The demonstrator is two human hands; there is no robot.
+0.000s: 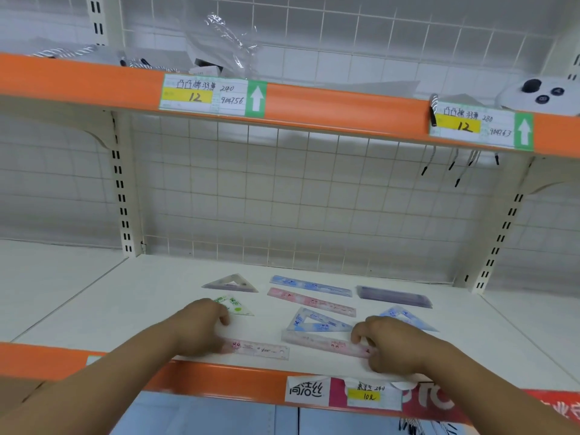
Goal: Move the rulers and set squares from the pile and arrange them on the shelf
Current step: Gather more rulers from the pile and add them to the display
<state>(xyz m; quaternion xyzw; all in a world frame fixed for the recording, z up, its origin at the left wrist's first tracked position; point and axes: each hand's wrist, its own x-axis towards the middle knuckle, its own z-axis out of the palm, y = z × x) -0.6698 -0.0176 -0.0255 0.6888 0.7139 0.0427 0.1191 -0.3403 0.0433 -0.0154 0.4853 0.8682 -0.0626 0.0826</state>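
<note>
Rulers and set squares lie on the white shelf (157, 293). My left hand (201, 328) grips the left end of a pink ruler (260, 350) near the front edge. My right hand (389, 346) pinches the right end of another pink ruler (320, 340). Behind them lie a blue set square (317, 321), a second blue set square (405, 315) partly under my right hand, a green set square (233, 304), a clear set square (230, 283), a blue ruler (310, 285), a pink ruler (310, 301) and a purple ruler (394, 296).
An orange-edged upper shelf (329, 105) with price labels (204, 94) hangs overhead, holding plastic wrap and a white controller (539, 92). A wire grid backs the shelf. Slotted uprights (120, 189) stand left and right. The front orange lip (235, 381) carries more labels.
</note>
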